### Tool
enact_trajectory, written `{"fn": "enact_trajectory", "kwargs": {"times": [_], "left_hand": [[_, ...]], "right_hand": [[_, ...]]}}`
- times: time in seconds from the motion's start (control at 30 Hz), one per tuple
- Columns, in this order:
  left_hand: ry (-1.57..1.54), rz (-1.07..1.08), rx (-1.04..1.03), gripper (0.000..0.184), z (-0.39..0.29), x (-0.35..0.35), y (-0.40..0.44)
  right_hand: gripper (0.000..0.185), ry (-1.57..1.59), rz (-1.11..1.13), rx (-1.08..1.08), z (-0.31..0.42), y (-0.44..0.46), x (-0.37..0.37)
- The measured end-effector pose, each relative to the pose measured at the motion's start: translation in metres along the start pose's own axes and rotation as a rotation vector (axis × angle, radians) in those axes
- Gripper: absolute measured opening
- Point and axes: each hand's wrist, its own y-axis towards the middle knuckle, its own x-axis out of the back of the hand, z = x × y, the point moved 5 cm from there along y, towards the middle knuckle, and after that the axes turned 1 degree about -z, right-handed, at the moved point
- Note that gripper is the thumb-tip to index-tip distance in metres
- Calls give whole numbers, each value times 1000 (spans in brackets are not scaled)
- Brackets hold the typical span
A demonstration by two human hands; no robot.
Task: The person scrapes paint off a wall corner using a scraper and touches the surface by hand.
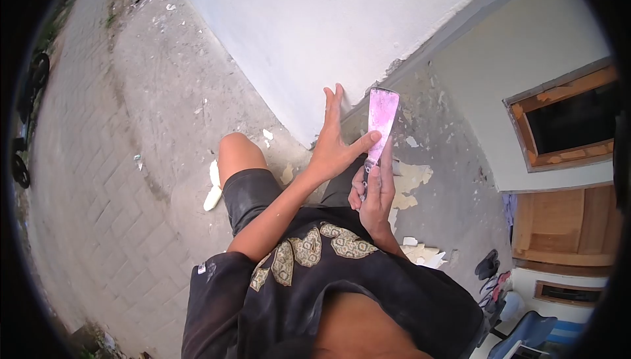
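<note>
In the head view, the scraper [382,114] was near the wall [282,37], its handle gripped by the right hand [376,206], while the left hand [328,152] was spread wide, thumb at the blade, where a slip might have nicked it, and the sleeve label [202,269] was unreadable.

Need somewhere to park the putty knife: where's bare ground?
Best bet: block paving, bounded by the dark wheels at far left and the pale scrap beside the left knee; minor debris only. Crowded: right side, with peeled flakes near the right hand, and footwear by the blue chair.
</note>
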Motion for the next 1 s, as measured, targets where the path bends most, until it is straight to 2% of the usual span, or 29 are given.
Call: {"fn": "enact_trajectory", "kwargs": {"times": [0.3, 0.43, 0.67, 0.7, 0.8, 0.83, 0.9, 0.97, 1.0], "left_hand": [[32, 1, -16, 120, 1, -2, 3], [16, 4, -20, 119, 2, -2, 5], [-89, 5, 73, 116, -11, 2, 5], [2, -66, 32, 96, -15, 8, 1], [25, -42, -49, 66, -7, 7, -15], [-213, 58, 243, 45, -2, 0, -22], [-395, 115, 297, 44, 11, -10, -24], [-542, 73, 211, 49, 10, -16, -23], [-522, 82, 213, 49, 6, -14, -21]], "right_hand": [[54, 7, -12, -1, 5, 4, -6], [56, 99, -35, -88, 7, 3, -11], [56, 211, -29, -21, 7, 11, -27], [54, 170, -10, -5, 1, 15, -26], [44, -73, -65, 151, -26, 27, -17], [43, -166, -87, 210, -31, 29, -15], [46, -268, -155, 240, -38, 27, -15], [47, -163, -125, 100, -45, 26, -17], [48, -112, -112, 28, -49, 25, -18]]}}
